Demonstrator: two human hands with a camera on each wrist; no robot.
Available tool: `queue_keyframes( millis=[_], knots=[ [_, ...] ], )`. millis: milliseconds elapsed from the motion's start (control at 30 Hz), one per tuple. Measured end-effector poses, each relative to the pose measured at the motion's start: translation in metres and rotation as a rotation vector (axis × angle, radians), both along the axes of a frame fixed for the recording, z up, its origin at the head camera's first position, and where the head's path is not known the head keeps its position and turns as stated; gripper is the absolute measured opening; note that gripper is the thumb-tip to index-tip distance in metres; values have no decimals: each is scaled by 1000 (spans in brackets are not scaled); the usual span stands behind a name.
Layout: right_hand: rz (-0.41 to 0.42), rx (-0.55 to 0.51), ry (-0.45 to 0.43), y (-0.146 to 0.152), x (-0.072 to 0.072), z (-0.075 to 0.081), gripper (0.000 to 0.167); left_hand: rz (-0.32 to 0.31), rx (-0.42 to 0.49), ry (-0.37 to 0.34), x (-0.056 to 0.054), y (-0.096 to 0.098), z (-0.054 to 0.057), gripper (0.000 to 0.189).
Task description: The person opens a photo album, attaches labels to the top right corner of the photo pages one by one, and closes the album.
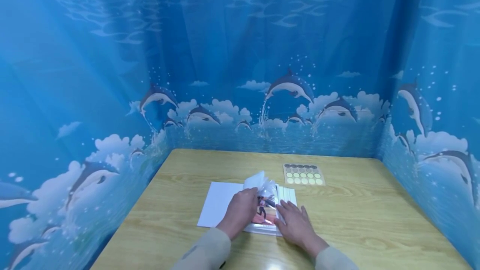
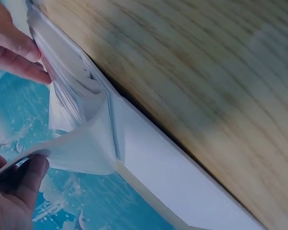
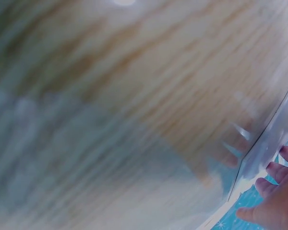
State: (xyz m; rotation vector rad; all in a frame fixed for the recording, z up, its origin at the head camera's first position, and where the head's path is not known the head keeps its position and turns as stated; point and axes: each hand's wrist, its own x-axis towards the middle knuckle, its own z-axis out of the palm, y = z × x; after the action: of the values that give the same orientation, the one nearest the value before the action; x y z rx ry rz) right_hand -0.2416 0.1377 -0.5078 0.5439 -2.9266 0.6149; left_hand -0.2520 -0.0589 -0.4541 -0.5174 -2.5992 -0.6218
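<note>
A photo album (image 1: 220, 204) with a white cover and clear plastic sleeves lies opened on the table. My left hand (image 1: 241, 209) pinches a bunch of lifted sleeves, which curve up from the spine in the left wrist view (image 2: 81, 148). Between the hands, a photo (image 1: 263, 211) with a standing figure shows through the plastic. My right hand (image 1: 296, 224) has its fingers spread and rests along the right edge of the album pages. Seen in the right wrist view, the fingers (image 3: 278, 172) lie extended at the album's edge.
Behind the album to the right, a sheet of round stickers (image 1: 304, 174) lies flat, with dark, pale and yellowish rows. The wood-grain table (image 1: 360, 207) is bordered by blue curtains (image 1: 232, 53) printed with dolphins at the back and both sides.
</note>
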Motion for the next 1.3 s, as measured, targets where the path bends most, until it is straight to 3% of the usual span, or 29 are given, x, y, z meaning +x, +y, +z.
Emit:
queue_keyframes(
  millis=[167, 300, 533, 667, 800, 1033, 1300],
  knots=[
    [-7, -3, -18, -1, 0, 0, 52, 2, 138, 55, -1, -13, -2, 12],
    [-7, -4, -25, -1, 0, 1, 52, 40, 221, 80, -2, -24, -3, 21],
    [-4, -1, -35, 0, 1, 1, 53, 69, 415, -43, -1, -50, -2, 25],
    [-6, 11, -40, 1, 0, 1, 54, 63, 497, -98, 0, -66, -5, 24],
    [-6, 11, -43, 3, 1, 3, 54, 98, 564, -185, 2, -79, -8, 26],
    [-13, 0, -48, 8, 5, 5, 53, 201, 608, -333, 3, -92, -14, 31],
    [-14, 24, -26, 18, 5, 0, 54, 259, 615, -423, 6, -102, -22, 34]
  ],
)
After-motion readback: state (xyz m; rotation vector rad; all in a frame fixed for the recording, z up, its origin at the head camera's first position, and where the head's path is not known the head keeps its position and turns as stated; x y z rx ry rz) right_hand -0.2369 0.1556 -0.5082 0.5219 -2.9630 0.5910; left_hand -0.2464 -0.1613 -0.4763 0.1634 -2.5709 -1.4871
